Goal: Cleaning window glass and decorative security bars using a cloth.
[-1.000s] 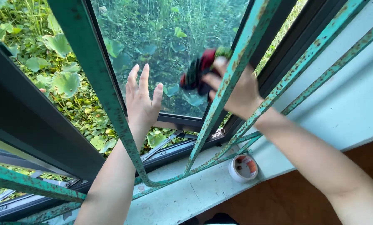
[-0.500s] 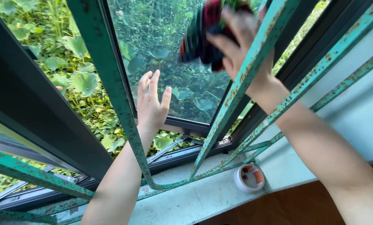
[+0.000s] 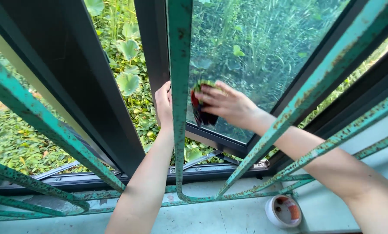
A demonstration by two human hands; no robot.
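Note:
My right hand (image 3: pixel 227 103) reaches between green rusty bars and presses a dark red, black and green cloth (image 3: pixel 201 109) flat against the window pane (image 3: pixel 263 47), low near the pane's left edge. My left hand (image 3: pixel 163 103) grips the dark frame (image 3: pixel 156 56) of that open sash from its left side, partly hidden behind a vertical green bar (image 3: pixel 179 86). Both forearms pass through the grille from the room side.
A green painted metal grille (image 3: pixel 25 108) with rust spots stands in front of the window. A small white round container (image 3: pixel 284 210) sits on the pale sill (image 3: pixel 211 216). Outside, leafy plants and grass (image 3: pixel 129 82) lie below.
My right hand has brought the cloth from the top of the pane down to its lower left. My left hand shifted from lying flat on the glass to holding the sash frame.

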